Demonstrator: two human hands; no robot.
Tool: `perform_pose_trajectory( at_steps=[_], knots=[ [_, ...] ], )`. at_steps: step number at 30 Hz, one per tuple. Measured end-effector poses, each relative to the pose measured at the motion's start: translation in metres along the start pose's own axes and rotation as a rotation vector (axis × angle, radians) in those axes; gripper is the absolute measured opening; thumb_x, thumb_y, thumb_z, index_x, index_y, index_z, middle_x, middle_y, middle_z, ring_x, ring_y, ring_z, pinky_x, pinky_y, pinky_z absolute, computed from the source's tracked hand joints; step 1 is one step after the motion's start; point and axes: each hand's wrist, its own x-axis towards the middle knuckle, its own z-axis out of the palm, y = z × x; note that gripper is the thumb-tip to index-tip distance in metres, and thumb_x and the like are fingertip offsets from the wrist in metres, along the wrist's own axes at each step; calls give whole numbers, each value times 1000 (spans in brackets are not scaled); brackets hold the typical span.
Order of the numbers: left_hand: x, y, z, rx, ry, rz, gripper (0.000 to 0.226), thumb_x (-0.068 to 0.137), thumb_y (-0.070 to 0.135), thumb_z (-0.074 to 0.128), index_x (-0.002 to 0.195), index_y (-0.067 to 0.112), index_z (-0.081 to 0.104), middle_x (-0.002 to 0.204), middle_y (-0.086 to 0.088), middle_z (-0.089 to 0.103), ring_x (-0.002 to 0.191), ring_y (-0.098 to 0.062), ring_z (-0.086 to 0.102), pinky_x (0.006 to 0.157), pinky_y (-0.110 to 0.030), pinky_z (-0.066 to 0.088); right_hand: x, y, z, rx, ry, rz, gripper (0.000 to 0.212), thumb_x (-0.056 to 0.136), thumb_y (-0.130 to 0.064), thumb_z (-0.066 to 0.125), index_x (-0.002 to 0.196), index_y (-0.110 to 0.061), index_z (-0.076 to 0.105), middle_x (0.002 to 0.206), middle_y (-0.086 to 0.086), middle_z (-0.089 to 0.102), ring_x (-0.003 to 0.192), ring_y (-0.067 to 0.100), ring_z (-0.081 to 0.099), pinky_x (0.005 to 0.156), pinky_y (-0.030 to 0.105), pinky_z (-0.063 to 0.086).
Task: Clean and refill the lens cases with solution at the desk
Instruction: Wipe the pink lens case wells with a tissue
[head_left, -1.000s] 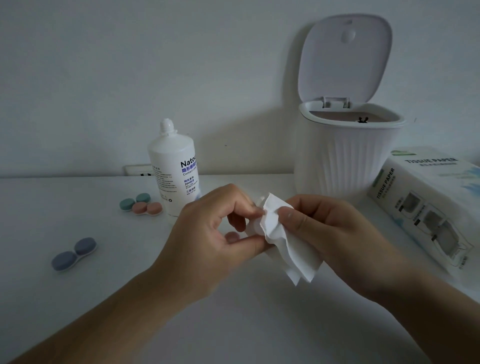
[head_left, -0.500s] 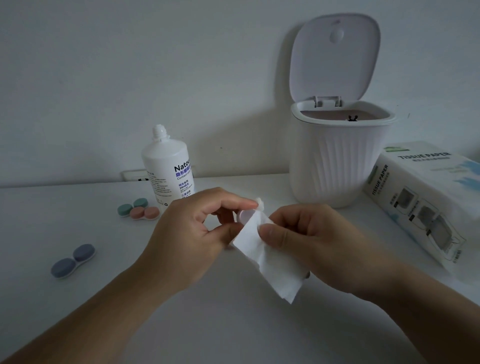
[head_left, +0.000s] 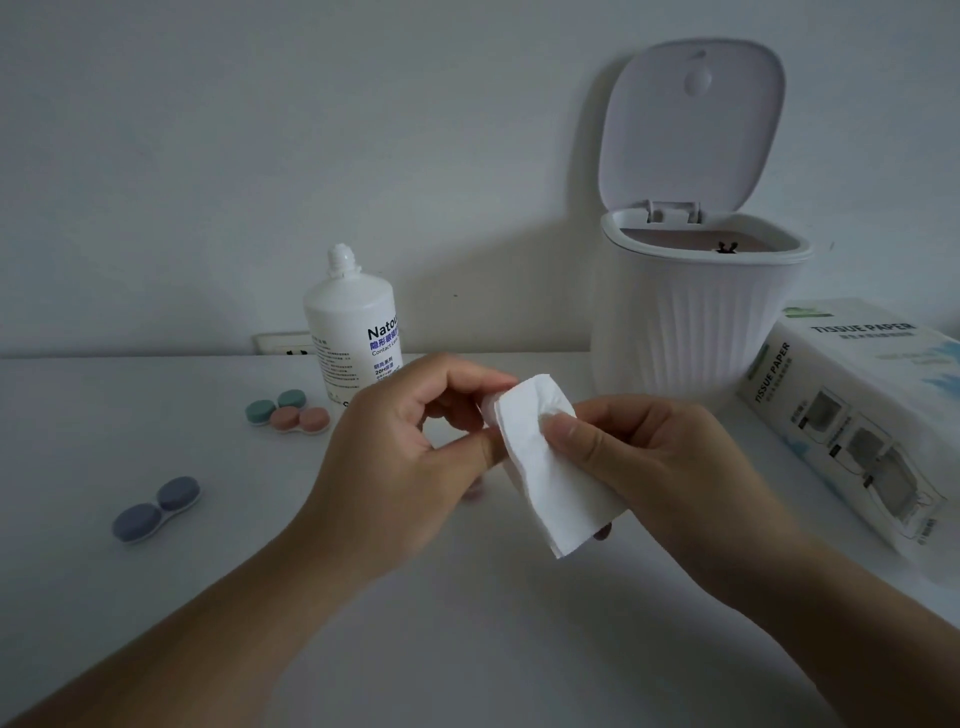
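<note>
White tissue (head_left: 540, 457), pinched by right hand (head_left: 649, 467), presses leftward against small lens case piece (head_left: 489, 410) pinched in left hand (head_left: 410, 457), frame centre.

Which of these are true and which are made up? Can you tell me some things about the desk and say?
1. The bin has its lid up. True.
2. The blue lens case lies in the bin. False: it lies on the desk.
3. The right hand pinches a tissue. True.
4. The solution bottle lies on its side. False: it stands upright.
5. The left hand rests flat on the desk. False: it is raised, fingers curled at the tissue.
</note>
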Motion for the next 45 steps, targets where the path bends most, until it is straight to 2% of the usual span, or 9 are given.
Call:
perform_pose_trajectory(
  at_steps=[4,10,15,19,24,30,34,39,45],
  knots=[
    [5,1,-6,-125,14,-112,28,76,26,78,99,42,76,88,8,75,83,-7,68,71,-15,54,2,2,-4,-30,113,-8,25,75,-40,71,81,-17,80,75,3,77,58,12,68,46,22,50],
    [8,8,-7,-291,-12,-280,34,81,18,69,105,40,79,86,8,72,81,-13,74,73,-28,61,6,2,-17,40,354,-118,7,83,-26,75,84,-20,79,85,6,77,80,26,75,70,43,62],
    [4,13,0,-292,-80,-327,39,77,17,71,109,40,74,94,3,74,63,-19,69,64,-38,54,6,8,-18,-160,541,-260,15,88,-17,73,83,-31,76,79,-4,75,65,14,67,55,19,54],
    [1,13,10,-356,-63,-355,24,71,11,76,94,18,69,84,-5,76,63,-16,69,57,-28,51,3,8,-13,-193,450,-368,19,87,-19,75,88,-39,75,83,-9,75,69,11,69,58,19,55],
    [1,10,9,-310,-22,-353,23,69,17,79,90,8,73,73,-7,75,57,-16,65,61,-37,48,2,7,-8,-2,171,-352,13,83,-15,73,95,-16,79,98,9,76,87,31,71,73,47,59],
    [1,9,3,-248,-46,-330,22,71,34,83,89,22,82,69,-2,73,59,-13,62,62,-32,51,1,2,-7,168,38,-169,28,81,-44,70,84,-18,80,103,11,76,96,29,72,78,42,60],
    [-2,8,6,-270,-123,-327,20,75,15,78,94,20,81,71,-1,72,67,-12,63,67,-27,53,3,2,-2,153,93,-111,21,63,-31,80,71,-14,72,91,19,74,76,24,70,71,32,58],
    [-5,10,5,-264,-204,-306,31,75,4,81,104,17,79,98,-11,77,92,-20,74,89,-36,60,3,2,-2,166,125,-69,34,56,-26,84,80,-11,66,86,22,72,71,21,69,62,24,57],
    [-5,10,1,-283,-202,-298,29,77,5,77,101,20,79,94,-10,79,91,-20,76,82,-30,61,3,0,-3,79,-11,114,43,65,-44,84,89,-9,76,84,15,76,70,25,73,64,33,60]
  ],
)
